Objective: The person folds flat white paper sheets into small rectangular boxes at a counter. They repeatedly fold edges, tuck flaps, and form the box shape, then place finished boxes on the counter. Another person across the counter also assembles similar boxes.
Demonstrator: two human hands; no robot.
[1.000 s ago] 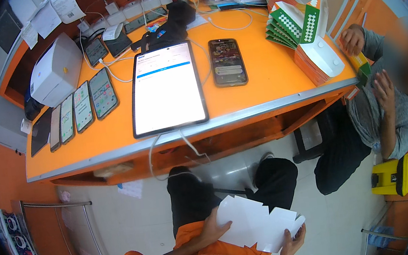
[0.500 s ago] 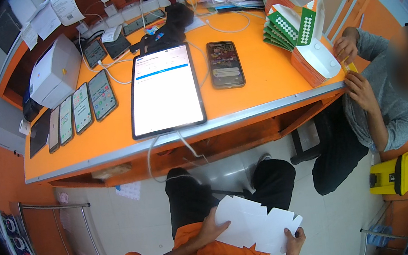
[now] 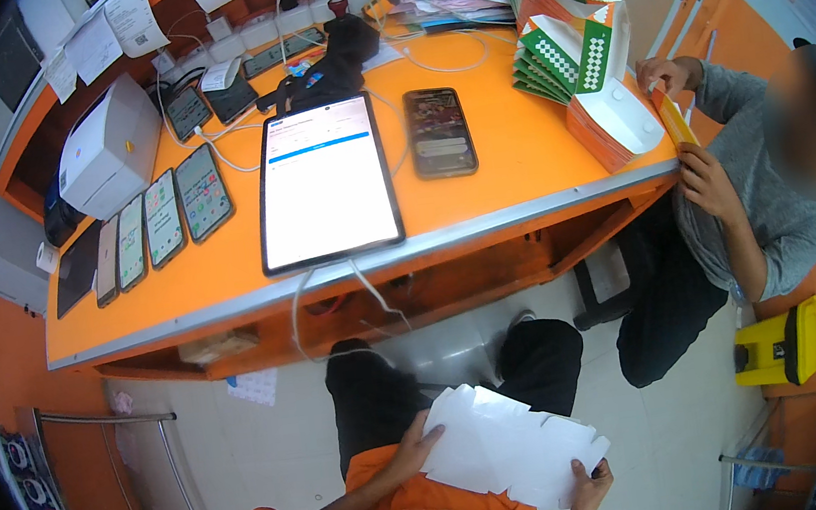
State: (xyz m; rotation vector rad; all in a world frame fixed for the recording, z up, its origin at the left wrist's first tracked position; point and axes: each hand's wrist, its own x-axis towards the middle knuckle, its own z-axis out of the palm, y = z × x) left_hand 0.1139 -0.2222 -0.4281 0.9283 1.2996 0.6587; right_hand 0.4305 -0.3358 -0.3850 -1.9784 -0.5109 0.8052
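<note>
Over my lap I hold a flat white cardboard box blank [image 3: 506,450] with cut tabs along its edges. My left hand [image 3: 416,444] grips its left end, thumb on top and the other fingers underneath. At the right end my right hand [image 3: 589,484] pinches the card near a corner, thumb uppermost. The blank's underside is hidden. On the desk's right end stands a row of folded green, orange and white boxes [image 3: 597,57], nested together. An open tray-shaped box [image 3: 623,125] is at the front of that row.
On the orange desk [image 3: 492,195] lie a lit tablet [image 3: 328,189], a phone [image 3: 440,132] and several more phones beside a white printer [image 3: 111,146]. Cables hang over the front edge. A seated co-worker [image 3: 756,175] at right handles an orange-yellow card piece [image 3: 676,119]. A yellow bin [image 3: 778,344] stands behind.
The blank has turned slightly and lies flatter, its white face showing more fully between my hands. The co-worker's card piece has been raised and shows more. My view has shifted a little.
</note>
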